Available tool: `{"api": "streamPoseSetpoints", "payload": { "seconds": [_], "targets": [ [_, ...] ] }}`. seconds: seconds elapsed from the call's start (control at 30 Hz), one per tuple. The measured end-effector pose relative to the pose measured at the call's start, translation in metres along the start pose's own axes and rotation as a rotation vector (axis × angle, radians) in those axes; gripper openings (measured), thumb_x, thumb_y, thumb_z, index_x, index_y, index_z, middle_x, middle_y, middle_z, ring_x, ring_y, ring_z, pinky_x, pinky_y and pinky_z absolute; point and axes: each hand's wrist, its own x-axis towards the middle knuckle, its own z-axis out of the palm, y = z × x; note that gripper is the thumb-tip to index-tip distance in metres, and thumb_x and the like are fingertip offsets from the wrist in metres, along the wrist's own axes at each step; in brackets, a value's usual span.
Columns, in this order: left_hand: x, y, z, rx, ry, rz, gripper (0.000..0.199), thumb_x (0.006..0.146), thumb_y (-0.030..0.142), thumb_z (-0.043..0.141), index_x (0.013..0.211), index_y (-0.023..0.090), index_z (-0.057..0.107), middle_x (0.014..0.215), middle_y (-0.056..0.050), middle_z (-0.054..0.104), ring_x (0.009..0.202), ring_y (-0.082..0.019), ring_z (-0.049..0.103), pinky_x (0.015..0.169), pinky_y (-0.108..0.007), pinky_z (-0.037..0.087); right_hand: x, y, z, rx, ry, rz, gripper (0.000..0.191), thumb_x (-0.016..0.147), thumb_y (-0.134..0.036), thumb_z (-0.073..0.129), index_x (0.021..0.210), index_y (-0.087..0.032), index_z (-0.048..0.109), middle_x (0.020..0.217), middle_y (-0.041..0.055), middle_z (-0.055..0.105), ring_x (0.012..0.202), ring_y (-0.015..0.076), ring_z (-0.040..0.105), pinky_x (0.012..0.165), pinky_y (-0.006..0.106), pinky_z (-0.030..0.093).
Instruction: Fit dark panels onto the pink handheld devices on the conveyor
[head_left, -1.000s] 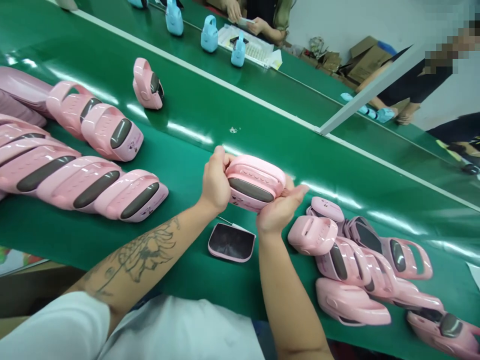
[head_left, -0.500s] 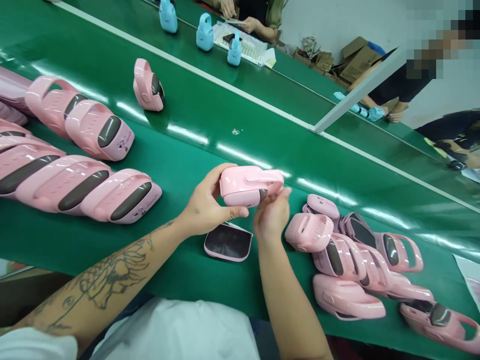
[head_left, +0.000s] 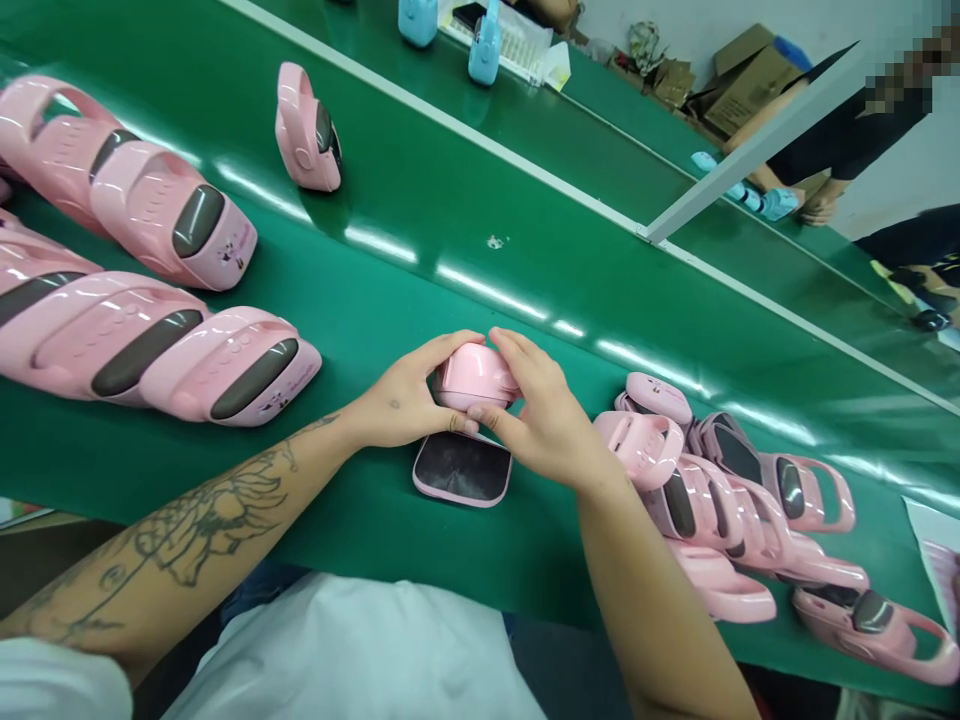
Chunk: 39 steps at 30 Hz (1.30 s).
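Between my two hands is a pink plastic casing (head_left: 474, 377), its rounded end facing me. My left hand (head_left: 405, 395) grips its left side, thumb along the lower edge. On the right side, the fingers of my right hand (head_left: 538, 400) wrap over the casing and the thumb presses at its lower front. The casing's handle is hidden behind my right hand. Just below, on the green surface, lies a pink-rimmed shell (head_left: 463, 470) with a dark inside or panel.
Several pink handled casings with dark windows (head_left: 232, 365) line the left. More pink casings and parts (head_left: 697, 500) are heaped at the right. One pink casing (head_left: 306, 130) stands alone farther back. Beyond the pale rail (head_left: 480, 140) are blue casings (head_left: 486, 45) and other people.
My right hand has moved from the handle's underside up around the casing's right side. The casing has turned so its rounded end faces me. The view has shifted slightly.
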Motion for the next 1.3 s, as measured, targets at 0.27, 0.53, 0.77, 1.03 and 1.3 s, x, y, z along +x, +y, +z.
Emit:
{"api": "streamPoseSetpoints", "payload": {
  "seconds": [0.27,0.53,0.77,1.03,1.3],
  "targets": [
    [0.000,-0.003,-0.014,0.086,-0.081,-0.067,0.118,0.071,0.059,0.094,0.169,0.021,0.041,0.172,-0.015,0.048,0.157,-0.042,0.047,0.133,-0.054,0.035,0.011,-0.003,-0.011,0.140,-0.179,0.083,0.078,0.097,-0.036,0.074,0.167,-0.029,0.040,0.172,0.0126,0.048,0.160,0.0366,0.045,0.131,0.064,0.040],
    [0.003,-0.010,-0.014,-0.088,-0.029,-0.054,0.111,0.064,0.058,0.100,0.160,0.023,0.057,0.161,-0.014,0.062,0.149,-0.044,0.056,0.128,-0.055,0.042,0.016,-0.011,-0.010,0.103,-0.174,0.084,0.069,0.096,-0.036,0.076,0.158,-0.025,0.047,0.160,0.0147,0.059,0.147,0.0374,0.057,0.123,0.063,0.047],
    [0.002,-0.011,-0.008,-0.373,-0.043,-0.018,0.088,0.065,0.040,0.104,0.145,0.025,0.070,0.141,-0.012,0.073,0.132,-0.040,0.067,0.116,-0.053,0.052,0.020,-0.017,-0.011,0.271,-0.164,0.309,0.063,0.088,-0.033,0.084,0.145,-0.028,0.057,0.146,0.0095,0.067,0.133,0.0340,0.064,0.112,0.057,0.053],
    [-0.008,-0.028,0.003,-0.329,-0.013,-0.031,0.102,0.079,0.046,0.095,0.168,0.031,0.047,0.170,-0.013,0.050,0.154,-0.045,0.049,0.130,-0.063,0.037,0.033,-0.018,-0.026,0.319,-0.295,0.363,0.063,0.093,-0.047,0.080,0.147,-0.029,0.055,0.153,0.0105,0.063,0.140,0.0356,0.059,0.117,0.059,0.049],
    [-0.009,-0.018,0.000,-0.296,-0.009,-0.044,0.097,0.082,0.049,0.093,0.167,0.033,0.049,0.174,-0.009,0.047,0.160,-0.043,0.042,0.134,-0.060,0.036,0.035,-0.023,-0.025,0.202,-0.338,0.317,0.067,0.095,-0.050,0.078,0.155,-0.034,0.052,0.162,0.0083,0.058,0.148,0.0381,0.055,0.125,0.066,0.043]
  ]
}}
